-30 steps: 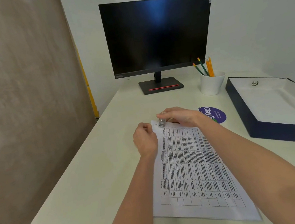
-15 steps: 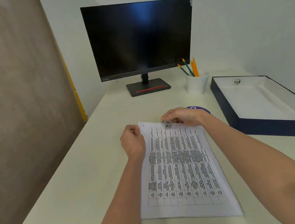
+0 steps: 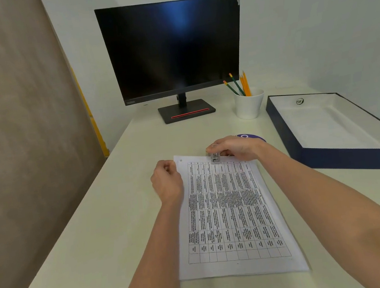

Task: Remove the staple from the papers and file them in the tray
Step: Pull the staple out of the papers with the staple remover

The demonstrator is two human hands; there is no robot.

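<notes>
Papers [image 3: 231,213], a printed table with text too small to read, lie flat near the table's [image 3: 104,238] front edge. Left hand [image 3: 167,180], grip closed, pinches their far-left corner; right hand [image 3: 235,149] grips a small clear staple remover [image 3: 215,158] on their far edge. Navy tray [image 3: 354,162] at the right edge shows a round, unreadable logo; the purple disc [image 3: 251,136] behind the right hand is mostly hidden.

Matt white paper [image 3: 231,213] lies on a smooth matt table [image 3: 112,225]; the monitor [image 3: 172,48] is glossy, the cup [image 3: 249,105] smooth white.
</notes>
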